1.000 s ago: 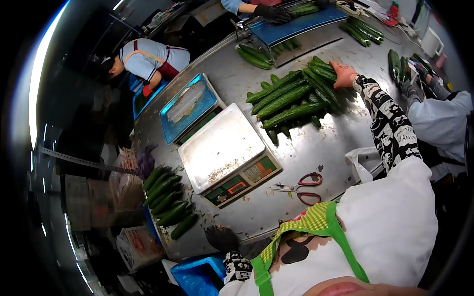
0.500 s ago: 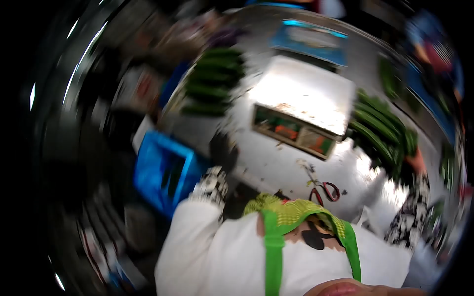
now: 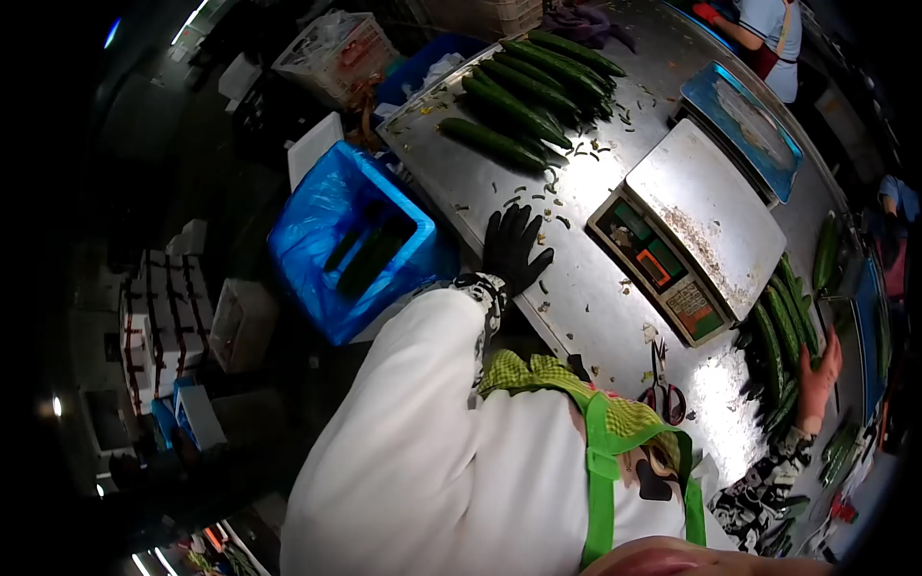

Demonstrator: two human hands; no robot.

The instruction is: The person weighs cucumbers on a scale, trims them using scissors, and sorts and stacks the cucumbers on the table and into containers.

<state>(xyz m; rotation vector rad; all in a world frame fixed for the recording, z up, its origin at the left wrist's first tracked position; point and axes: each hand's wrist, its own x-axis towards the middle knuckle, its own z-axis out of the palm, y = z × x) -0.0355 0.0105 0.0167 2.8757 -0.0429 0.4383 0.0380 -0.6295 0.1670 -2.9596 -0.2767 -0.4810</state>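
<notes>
My left hand (image 3: 514,252), in a black glove, rests on the table's near edge with its fingers spread, holding nothing. Beside it stands a blue-lined box (image 3: 423,235) with a few dark green cucumbers (image 3: 370,259) inside. On the far right my right hand (image 3: 818,382), in an orange-pink glove, lies against a pile of cucumbers (image 3: 776,331), fingers stretched out along its side. Between my hands is a weighing scale (image 3: 706,216) with a bare metal top. Scissors (image 3: 663,392) with dark red handles lie in front of it.
More cucumbers (image 3: 538,91) lie in a row at the metal table's (image 3: 576,278) far left, with small scraps scattered nearby. A blue tray (image 3: 744,130) sits behind the scale. A co-worker (image 3: 773,38) stands across the table. White boxes (image 3: 163,326) are stacked at left.
My view has turned, so the table and scale appear tilted and farther right, and the blur has gone. My left hand stays at the table edge, my right hand at the cucumber pile.
</notes>
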